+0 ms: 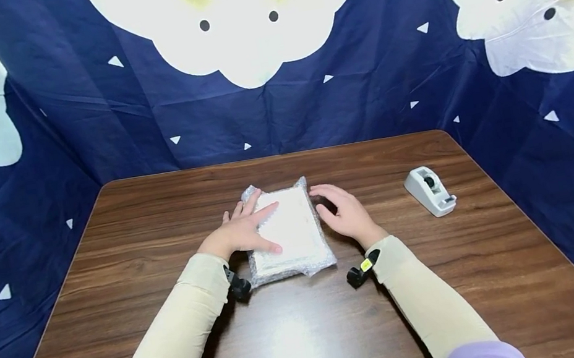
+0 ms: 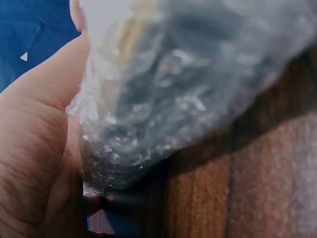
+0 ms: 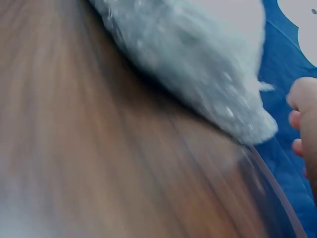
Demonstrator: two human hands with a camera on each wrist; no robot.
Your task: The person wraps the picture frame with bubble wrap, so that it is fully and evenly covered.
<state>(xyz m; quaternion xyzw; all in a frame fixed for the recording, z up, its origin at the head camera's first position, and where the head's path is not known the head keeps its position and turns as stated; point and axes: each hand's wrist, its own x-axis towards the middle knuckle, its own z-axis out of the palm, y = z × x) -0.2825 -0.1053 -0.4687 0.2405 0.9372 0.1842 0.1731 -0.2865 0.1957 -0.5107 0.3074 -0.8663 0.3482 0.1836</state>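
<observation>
A flat white rectangular item wrapped in clear bubble wrap [image 1: 288,222] lies mid-table. Across its left side my left hand [image 1: 242,233] rests with fingers spread, the thumb on the white top face. Close up in the left wrist view, the crinkled bubble wrap [image 2: 163,109] touches the palm side of that hand [image 2: 34,134]. Just beyond the package's right edge is my right hand [image 1: 348,214], its fingers loosely bent and holding nothing. A gap separates this hand [image 3: 308,119] from the wrapped corner [image 3: 247,124] in the right wrist view, which is blurred.
A white tape dispenser [image 1: 430,191] stands on the right part of the brown wooden table [image 1: 148,226]. Blue fabric [image 1: 265,113] with white cloud prints hangs behind the table and along both sides.
</observation>
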